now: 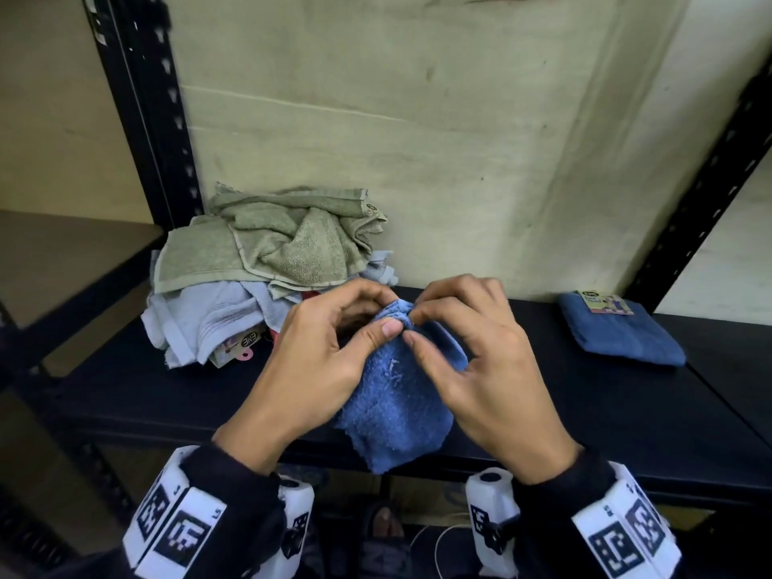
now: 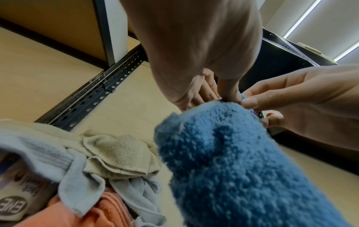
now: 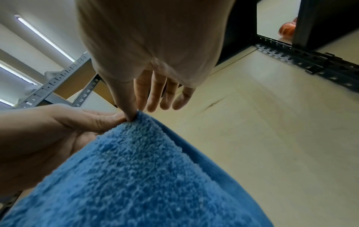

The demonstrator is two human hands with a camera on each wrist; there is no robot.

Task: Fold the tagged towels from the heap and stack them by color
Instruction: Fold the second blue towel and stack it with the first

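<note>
A blue towel (image 1: 397,394) is held up over the front edge of the black shelf (image 1: 585,411), near its middle. Its top corner is pinched by both hands, which meet there thumb to thumb. The corner is gripped by the left hand (image 1: 317,361) between thumb and curled forefinger. The same corner is pinched by the right hand (image 1: 484,361) with thumb and forefinger; in the right wrist view its other fingers (image 3: 155,95) are seen loosely extended, off the cloth. The rest of the towel hangs down from the pinch, and its lower edge drops past the shelf's front edge.

A heap (image 1: 267,269) of unfolded towels is seen at the back left of the shelf, against the wall: olive ones on top, pale blue ones beneath, an orange one (image 2: 108,212) at the bottom. A printed tag (image 1: 242,342) protrudes from the heap's front. The heap is near the left hand but not touched by it.

One folded blue towel (image 1: 618,336) lies at the back right of the shelf, well apart from the hands, with a tag on its rear edge.
</note>
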